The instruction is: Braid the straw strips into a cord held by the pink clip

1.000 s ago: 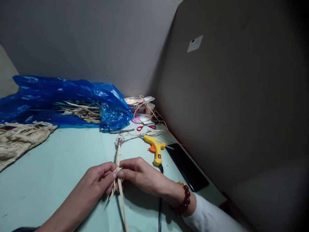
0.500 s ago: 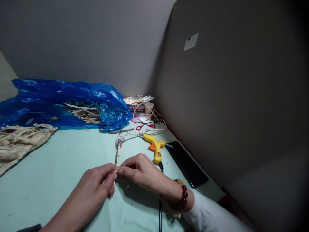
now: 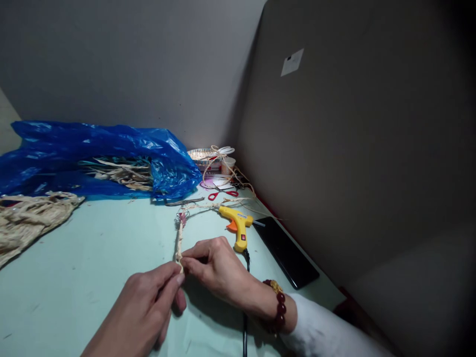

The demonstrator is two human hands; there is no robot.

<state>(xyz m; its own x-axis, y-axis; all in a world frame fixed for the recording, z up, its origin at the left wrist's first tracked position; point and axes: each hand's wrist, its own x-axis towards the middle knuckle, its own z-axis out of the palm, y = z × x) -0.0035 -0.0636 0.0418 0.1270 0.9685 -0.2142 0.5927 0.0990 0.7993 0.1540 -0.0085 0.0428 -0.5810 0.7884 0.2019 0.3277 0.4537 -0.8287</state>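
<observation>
My left hand (image 3: 152, 302) pinches the near end of a pale twisted straw cord (image 3: 179, 243) between thumb and fingers. Just right of it, my right hand (image 3: 211, 258) has its fingertips closed on the same cord, touching the spot where a small loop shows. The cord runs away from me to a reddish piece with thin wire (image 3: 181, 218) at its far end. A yellow glue gun (image 3: 240, 223) with an orange trigger lies beyond my right hand. What sits inside my left palm is hidden.
Blue plastic bag (image 3: 174, 168) with dried strips (image 3: 122, 173) lies at the back left, a woven straw piece (image 3: 33, 223) in front of it. Red-handled scissors (image 3: 223, 194), a paper cup (image 3: 228, 164) and a black phone (image 3: 288, 253) line the right side, beside a partition (image 3: 353, 148).
My left hand has shifted slightly right and nearer to me, its fingers turning at the cord. A small loop now shows at the fingertips. The right hand stays almost in place.
</observation>
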